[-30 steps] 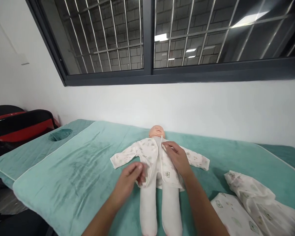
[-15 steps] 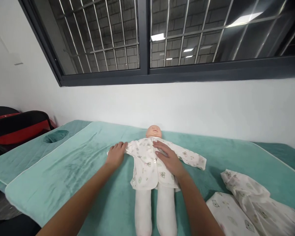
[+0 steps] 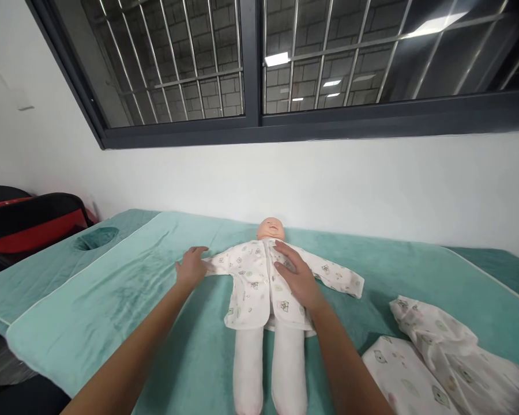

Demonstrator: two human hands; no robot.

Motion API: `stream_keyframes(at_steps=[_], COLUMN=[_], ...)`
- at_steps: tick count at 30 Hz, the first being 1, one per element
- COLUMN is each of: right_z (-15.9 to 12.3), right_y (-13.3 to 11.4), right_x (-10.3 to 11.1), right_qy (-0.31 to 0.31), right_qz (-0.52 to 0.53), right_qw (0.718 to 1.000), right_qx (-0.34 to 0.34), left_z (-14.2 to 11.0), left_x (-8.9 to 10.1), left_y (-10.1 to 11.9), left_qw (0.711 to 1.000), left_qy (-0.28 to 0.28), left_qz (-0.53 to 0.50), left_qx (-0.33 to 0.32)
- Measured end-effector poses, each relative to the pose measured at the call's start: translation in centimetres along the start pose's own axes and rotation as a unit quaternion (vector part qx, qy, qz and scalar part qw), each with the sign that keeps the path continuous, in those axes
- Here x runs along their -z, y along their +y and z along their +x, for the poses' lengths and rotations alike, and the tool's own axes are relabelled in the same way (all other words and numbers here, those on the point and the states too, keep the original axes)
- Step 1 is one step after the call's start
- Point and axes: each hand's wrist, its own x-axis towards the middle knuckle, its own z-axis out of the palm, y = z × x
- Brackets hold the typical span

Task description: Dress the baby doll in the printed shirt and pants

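A baby doll lies on its back on a teal towel, dressed in a white printed jacket with its white legs bare. My left hand rests at the cuff of the doll's outstretched sleeve, its fingers pressed on the sleeve end. My right hand lies flat on the doll's chest, fingers stretched out over the jacket's front.
Loose printed baby clothes lie at the lower right on the towel. The bed has a face hole at the left. Black and red chairs stand beyond the left edge. A white wall and barred window are behind.
My left hand has slid outward along the doll's sleeve to its cuff, straightening it. The jacket front, open a second ago, now lies shut under my right hand.
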Motion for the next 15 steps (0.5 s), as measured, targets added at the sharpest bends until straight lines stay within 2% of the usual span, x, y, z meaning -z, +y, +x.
stream_keyframes(at_steps=[3, 10, 15], right_z=[0.1, 0.1, 0.2], right_y=[0.3, 0.9, 1.2], right_x=[-0.1, 0.1, 0.1], right_qy=[0.02, -0.025, -0.033], right_qz=[-0.008, -0.083, -0.1], right_qw=[1.0, 0.996, 0.994], right_qx=[0.003, -0.006, -0.03], left_z=[-0.3, -1.5, -1.6], left_x=[0.3, -1.6, -2.4], left_y=[2.0, 9.8, 13.0], left_qw=[0.997, 0.964, 0.946], left_qy=[0.024, -0.032, -0.05], left_qz=[-0.078, -0.215, -0.252], left_qx=[-0.018, -0.151, -0.199])
